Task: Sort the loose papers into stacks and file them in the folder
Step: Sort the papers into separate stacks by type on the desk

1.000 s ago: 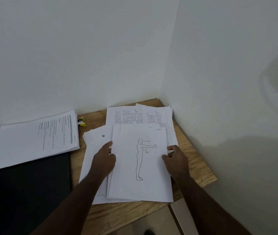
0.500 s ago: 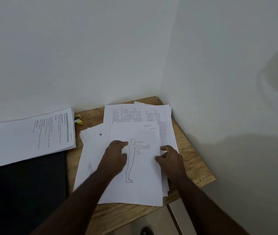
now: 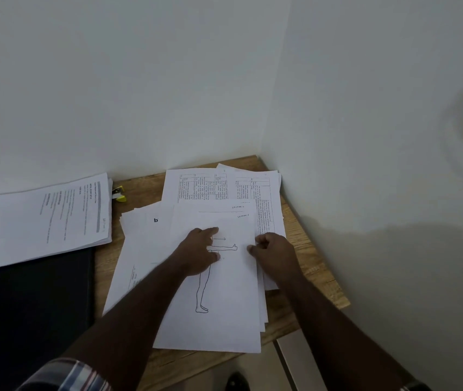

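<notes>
Two hands meet on the top sheet [image 3: 224, 292], a page with an outline drawing of a standing figure with one arm held out. The left hand [image 3: 199, 249] lies on the sheet over the figure's upper body, index finger stretched forward and flat, the other fingers loosely bent against the paper; it presses rather than grips. The right hand [image 3: 274, 251] has its fingers curled at the sheet's right edge, seemingly pinching that edge between thumb and fingertips.

That sheet tops a fanned pile [image 3: 145, 249] of loose pages in the table's [image 3: 309, 263] far right corner. Behind it, two pages of tables [image 3: 204, 184] stick out toward the wall, and a page marked "b" [image 3: 155, 220] shows to the left.

Further left, a neater stack [image 3: 41, 215] of printed text lies partly over a dark folder [image 3: 32, 306], which sits flat at the table's left side. A small yellow object [image 3: 119, 194], too small to identify, sits beside that stack near the wall. A plaid sleeve [image 3: 66, 376] shows at the bottom edge.
</notes>
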